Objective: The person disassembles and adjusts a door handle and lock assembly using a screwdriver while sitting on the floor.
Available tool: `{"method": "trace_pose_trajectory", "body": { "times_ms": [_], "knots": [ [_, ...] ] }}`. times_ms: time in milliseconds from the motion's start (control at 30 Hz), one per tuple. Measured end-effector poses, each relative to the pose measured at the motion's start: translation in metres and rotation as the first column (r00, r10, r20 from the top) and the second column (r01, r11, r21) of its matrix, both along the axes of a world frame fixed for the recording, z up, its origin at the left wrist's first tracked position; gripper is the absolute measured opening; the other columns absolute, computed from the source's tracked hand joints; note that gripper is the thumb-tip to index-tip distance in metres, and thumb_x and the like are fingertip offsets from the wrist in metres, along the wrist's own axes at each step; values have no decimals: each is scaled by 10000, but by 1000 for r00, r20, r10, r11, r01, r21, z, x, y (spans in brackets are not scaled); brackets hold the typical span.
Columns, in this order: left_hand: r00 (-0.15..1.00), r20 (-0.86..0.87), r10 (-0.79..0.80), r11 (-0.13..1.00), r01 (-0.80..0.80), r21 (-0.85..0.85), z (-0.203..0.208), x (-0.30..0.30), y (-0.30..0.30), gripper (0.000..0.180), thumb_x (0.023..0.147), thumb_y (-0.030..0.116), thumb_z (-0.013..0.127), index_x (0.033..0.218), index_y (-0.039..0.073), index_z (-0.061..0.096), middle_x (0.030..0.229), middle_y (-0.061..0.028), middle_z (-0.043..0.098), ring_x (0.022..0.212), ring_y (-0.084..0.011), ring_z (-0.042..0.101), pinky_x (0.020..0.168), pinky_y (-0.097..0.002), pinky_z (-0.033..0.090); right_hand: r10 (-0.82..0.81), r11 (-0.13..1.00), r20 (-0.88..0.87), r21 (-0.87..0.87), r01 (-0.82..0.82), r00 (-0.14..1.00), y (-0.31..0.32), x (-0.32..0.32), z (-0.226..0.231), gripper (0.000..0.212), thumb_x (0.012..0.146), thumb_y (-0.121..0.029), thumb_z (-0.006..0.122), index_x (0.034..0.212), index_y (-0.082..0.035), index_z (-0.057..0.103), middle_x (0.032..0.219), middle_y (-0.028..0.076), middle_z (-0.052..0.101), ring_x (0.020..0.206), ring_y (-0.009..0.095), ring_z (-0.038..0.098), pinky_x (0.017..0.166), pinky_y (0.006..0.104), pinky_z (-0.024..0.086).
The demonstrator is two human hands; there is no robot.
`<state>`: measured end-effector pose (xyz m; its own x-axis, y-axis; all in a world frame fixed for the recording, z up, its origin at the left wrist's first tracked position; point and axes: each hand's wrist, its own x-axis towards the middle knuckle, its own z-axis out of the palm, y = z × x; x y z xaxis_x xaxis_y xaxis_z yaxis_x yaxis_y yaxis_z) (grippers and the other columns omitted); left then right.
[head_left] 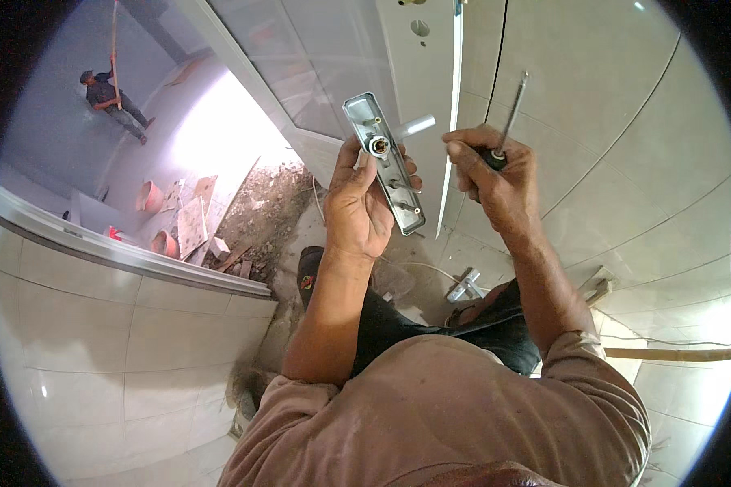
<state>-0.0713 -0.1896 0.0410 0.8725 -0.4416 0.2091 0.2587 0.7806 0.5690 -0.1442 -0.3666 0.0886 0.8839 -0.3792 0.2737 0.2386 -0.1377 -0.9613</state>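
My left hand (361, 203) is closed round a long metal door handle plate (398, 183), held with its hollow back toward me. Brass-tipped posts and a round fitting show inside the plate, and its lever (417, 127) sticks out to the right. In my right hand (502, 174) is a screwdriver (513, 118), gripped by its dark handle with the shaft pointing up. The screwdriver and plate are apart. Just beyond both hands stands the white door (418, 73), with a round cutout near its edge.
A second handle (465, 286) lies on the floor near my legs. Left, past the door frame (130, 253), are rubble (260, 207), boards and orange buckets (149, 197). A person (110, 101) there holds a long pole. Tiled walls (625, 154) stand either side.
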Motion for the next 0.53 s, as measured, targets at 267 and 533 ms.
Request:
{"method": "trace_pose_trajectory", "body": {
  "times_ms": [267, 533],
  "knots": [
    [998, 23, -51, 992, 48, 113, 3, -11, -1, 396, 1039, 198, 539, 1393, 46, 451, 1181, -188, 655, 991, -297, 710, 815, -457, 627, 200, 950, 25, 239, -200, 980, 11, 13, -21, 152, 922, -135, 748, 1015, -15, 747, 691, 10, 650, 546, 60, 534, 466, 227, 390],
    [994, 109, -10, 988, -7, 157, 14, -6, -5, 509, 990, 241, 609, 1440, 75, 439, 1212, -263, 630, 1052, -403, 679, 826, -513, 614, -130, 955, 202, 290, 68, 971, -36, 29, 3, 222, 974, -147, 696, 1153, -19, 726, 715, 18, 675, 551, 71, 553, 475, 227, 428]
  ]
}}
